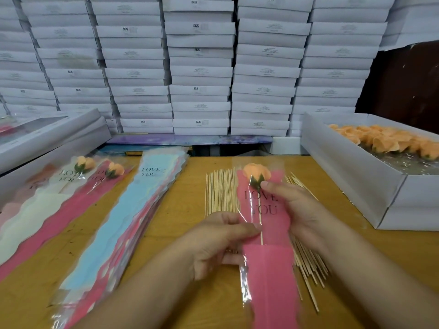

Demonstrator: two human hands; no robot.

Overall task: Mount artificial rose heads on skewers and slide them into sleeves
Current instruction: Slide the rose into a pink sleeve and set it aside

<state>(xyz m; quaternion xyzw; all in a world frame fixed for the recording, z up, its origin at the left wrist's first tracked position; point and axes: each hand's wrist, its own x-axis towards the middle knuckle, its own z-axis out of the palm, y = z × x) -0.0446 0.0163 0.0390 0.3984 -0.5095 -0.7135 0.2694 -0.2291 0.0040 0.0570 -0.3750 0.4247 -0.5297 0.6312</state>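
**A:** What are the hands doing?

**B:** The left hand [221, 243] pinches the left edge of a pink sleeve [268, 236], thumb on the glossy clear front, fingers curled behind. The right hand [297, 210] grips the right edge higher up, its thumb tip touching the green base of the rose head [257, 173].

**A:** So the rose is inside?

**B:** Yes. The peach, soft-petalled head sits near the sleeve's top, under crinkly transparent film. Its thin wooden skewer [260, 224] runs straight down the middle and disappears behind a matte pink pocket lower down. "LOVE YOU" is printed in dark letters on the front.

**A:** What's beneath it?

**B:** A loose spread of pale, slender skewers [221, 193] lying on the yellow wooden table [180, 210], fanned out on both sides of the sleeve.

**A:** And elsewhere?

**B:** To the left, a stack of flat empty sleeves [133, 224], the top one light blue with wavy edges. Farther left, finished roses in sleeves [78, 186], pink and cream. At right, a white cardboard box [356, 176] of peach rose heads [389, 138]. Behind, stacked white flat boxes [199, 67] form a wall.
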